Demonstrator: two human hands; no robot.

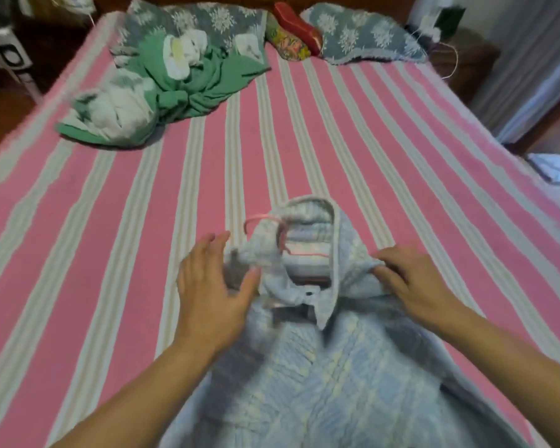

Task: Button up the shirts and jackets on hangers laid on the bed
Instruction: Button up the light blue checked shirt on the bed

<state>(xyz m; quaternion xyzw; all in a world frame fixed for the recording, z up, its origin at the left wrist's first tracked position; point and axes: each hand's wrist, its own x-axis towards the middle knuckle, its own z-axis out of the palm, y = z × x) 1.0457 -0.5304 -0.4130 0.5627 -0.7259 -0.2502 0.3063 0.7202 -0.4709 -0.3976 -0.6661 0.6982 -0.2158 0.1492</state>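
- Head view: a pale blue checked shirt (320, 376) lies on the striped bed (110, 237), close to the near edge, on a pink hanger (272, 221).
- Its front looks open below the collar, with no fastened button that I can make out; the image is blurred, so the buttoning seems barely begun.
- The left hand (214, 292) hovers spread just beside the collar's left side, holding nothing.
- The right hand (411, 282) pinches the fabric at the shoulder.
- The shirt runs lengthwise up the bed, collar and hanger hook pointing away toward the pillows (362, 33), hem toward the person.
- A green bundle of cloth (175, 82) lies well apart.
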